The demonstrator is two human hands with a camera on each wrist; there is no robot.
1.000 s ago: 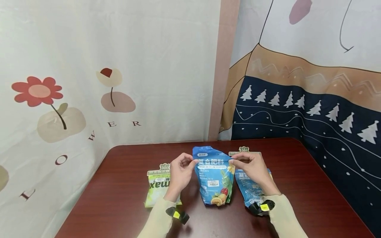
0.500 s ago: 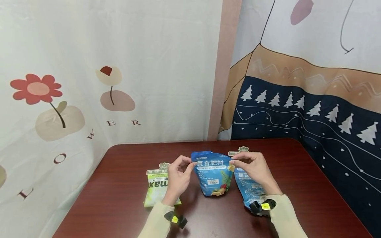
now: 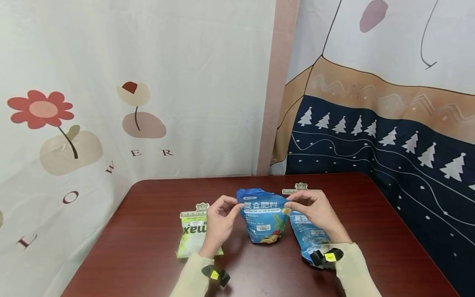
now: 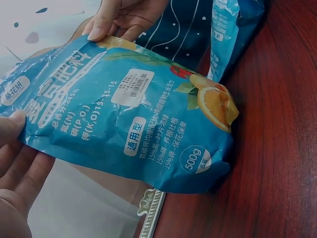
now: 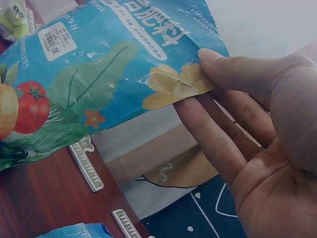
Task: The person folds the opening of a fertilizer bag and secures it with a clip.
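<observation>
A blue fertilizer bag [image 3: 263,216] hangs between both hands, its bottom close over the table. My left hand [image 3: 221,222] pinches its left edge near the top; in the left wrist view the thumb [image 4: 17,121] lies on the front. My right hand [image 3: 315,212] pinches the opposite edge, thumb on the printed front and fingers behind, as the right wrist view shows. The bag's top edge is uneven and creased. Right of it lies a second blue bag [image 3: 309,235], partly covered by my right hand and wrist. Left of it is a green packet [image 3: 193,237], partly behind my left hand.
A pale sealing clip [image 3: 194,213] sits at the green packet's top. Another clip [image 3: 293,191] is behind the second blue bag. In the right wrist view a clip [image 5: 86,163] shows beneath the held bag. Printed curtains stand behind the dark red table [image 3: 156,247].
The held bag has tilted, so it looks shorter in the head view: its bottom edge has moved up and away, its top slightly down. Both hands keep their pinch.
</observation>
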